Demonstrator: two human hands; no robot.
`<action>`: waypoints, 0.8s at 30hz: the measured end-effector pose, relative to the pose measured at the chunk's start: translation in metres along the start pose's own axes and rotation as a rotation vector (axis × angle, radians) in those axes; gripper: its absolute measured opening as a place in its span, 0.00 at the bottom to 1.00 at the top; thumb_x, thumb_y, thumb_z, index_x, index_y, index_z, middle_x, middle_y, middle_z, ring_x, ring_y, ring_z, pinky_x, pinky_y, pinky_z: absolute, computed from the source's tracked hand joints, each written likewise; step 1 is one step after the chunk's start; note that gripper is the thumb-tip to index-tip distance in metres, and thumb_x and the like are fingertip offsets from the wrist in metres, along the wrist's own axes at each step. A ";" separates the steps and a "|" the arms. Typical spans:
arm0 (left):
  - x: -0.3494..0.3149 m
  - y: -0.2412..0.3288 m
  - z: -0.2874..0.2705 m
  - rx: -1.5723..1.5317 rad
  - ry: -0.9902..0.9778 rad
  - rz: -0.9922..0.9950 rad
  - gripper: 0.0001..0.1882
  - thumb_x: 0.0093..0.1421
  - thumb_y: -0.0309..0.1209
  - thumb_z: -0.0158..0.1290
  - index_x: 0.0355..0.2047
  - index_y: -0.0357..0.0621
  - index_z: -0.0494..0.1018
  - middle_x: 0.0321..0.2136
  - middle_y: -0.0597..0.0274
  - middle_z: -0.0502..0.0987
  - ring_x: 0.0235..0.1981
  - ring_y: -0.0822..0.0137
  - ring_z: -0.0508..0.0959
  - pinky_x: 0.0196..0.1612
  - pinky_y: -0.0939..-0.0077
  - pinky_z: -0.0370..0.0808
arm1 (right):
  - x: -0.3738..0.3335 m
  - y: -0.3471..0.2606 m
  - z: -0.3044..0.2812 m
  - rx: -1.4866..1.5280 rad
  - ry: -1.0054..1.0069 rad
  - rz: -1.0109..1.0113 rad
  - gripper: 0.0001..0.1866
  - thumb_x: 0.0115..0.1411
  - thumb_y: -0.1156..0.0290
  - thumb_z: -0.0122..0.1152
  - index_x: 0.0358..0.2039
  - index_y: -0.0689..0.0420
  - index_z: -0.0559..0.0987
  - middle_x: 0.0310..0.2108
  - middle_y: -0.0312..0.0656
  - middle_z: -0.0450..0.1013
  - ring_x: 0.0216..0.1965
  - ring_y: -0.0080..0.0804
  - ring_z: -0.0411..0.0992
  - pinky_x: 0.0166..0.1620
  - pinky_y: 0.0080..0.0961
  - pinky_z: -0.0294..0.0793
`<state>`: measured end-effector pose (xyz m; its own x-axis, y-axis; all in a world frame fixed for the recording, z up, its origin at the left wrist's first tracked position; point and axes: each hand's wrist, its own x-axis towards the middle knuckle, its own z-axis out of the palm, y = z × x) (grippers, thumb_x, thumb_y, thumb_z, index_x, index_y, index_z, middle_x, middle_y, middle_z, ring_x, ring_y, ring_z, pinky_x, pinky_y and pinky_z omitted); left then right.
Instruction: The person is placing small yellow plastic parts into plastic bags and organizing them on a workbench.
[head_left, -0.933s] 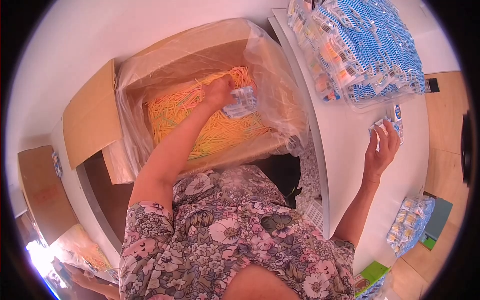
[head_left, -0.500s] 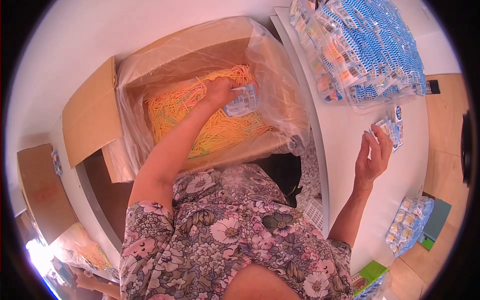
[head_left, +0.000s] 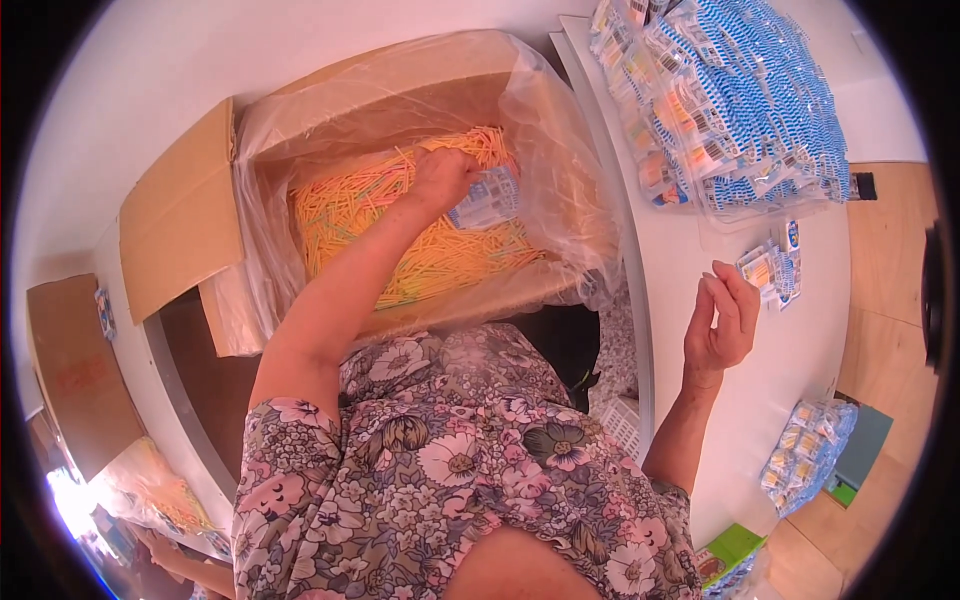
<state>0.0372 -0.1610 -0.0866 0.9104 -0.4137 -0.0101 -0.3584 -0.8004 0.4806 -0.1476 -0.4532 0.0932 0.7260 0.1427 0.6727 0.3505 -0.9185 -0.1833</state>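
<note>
Thin yellow-orange sticks (head_left: 350,220) lie beneath the curled left hand (head_left: 443,180), its fingertips hidden, any grasp impossible to tell; the half-open, empty right hand (head_left: 722,318) hovers near packets (head_left: 762,273).

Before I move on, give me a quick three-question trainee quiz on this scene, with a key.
1. What is spread inside the lined cardboard box?
A) round green beads
B) thin sticks, mostly yellow and orange
C) grey pebbles

2. True or false: the left hand is inside the box.

3. Which hand is nearer the few loose packets on the white table?

Key:
1. B.
2. True; it is down at the sticks.
3. The right hand, with its fingers partly curled and nothing visible in its grasp.
</note>
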 end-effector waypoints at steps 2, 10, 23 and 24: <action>-0.003 0.001 -0.007 0.022 0.045 0.064 0.04 0.48 0.32 0.58 0.24 0.48 0.78 0.22 0.60 0.78 0.29 0.57 0.77 0.37 0.57 0.68 | 0.002 -0.009 0.003 0.019 0.022 0.011 0.11 0.47 0.89 0.59 0.32 0.65 0.76 0.37 0.47 0.74 0.37 0.39 0.72 0.39 0.26 0.72; -0.029 0.013 -0.060 -0.131 0.127 0.303 0.02 0.53 0.27 0.55 0.26 0.45 0.77 0.27 0.64 0.78 0.29 0.66 0.77 0.31 0.69 0.69 | 0.064 -0.077 0.106 0.197 -0.115 0.032 0.09 0.50 0.80 0.60 0.34 0.65 0.76 0.31 0.46 0.74 0.30 0.37 0.71 0.37 0.27 0.71; -0.086 -0.056 -0.109 -0.973 0.516 -0.165 0.06 0.58 0.27 0.52 0.33 0.37 0.75 0.19 0.71 0.74 0.23 0.85 0.68 0.26 0.84 0.68 | 0.008 -0.122 0.249 0.539 -1.176 -0.497 0.06 0.50 0.73 0.53 0.25 0.60 0.78 0.27 0.49 0.75 0.30 0.46 0.73 0.34 0.36 0.72; -0.085 -0.063 -0.106 -0.934 0.561 -0.166 0.06 0.58 0.27 0.53 0.33 0.37 0.76 0.19 0.71 0.74 0.22 0.85 0.68 0.25 0.85 0.68 | 0.012 -0.137 0.251 0.538 -1.191 -0.509 0.06 0.50 0.73 0.53 0.25 0.60 0.78 0.27 0.49 0.75 0.30 0.46 0.73 0.34 0.36 0.72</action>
<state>0.0038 -0.0294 -0.0227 0.9822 0.1137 0.1495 -0.1401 -0.0868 0.9863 -0.0383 -0.2331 -0.0539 0.4169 0.8850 -0.2071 0.7074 -0.4590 -0.5376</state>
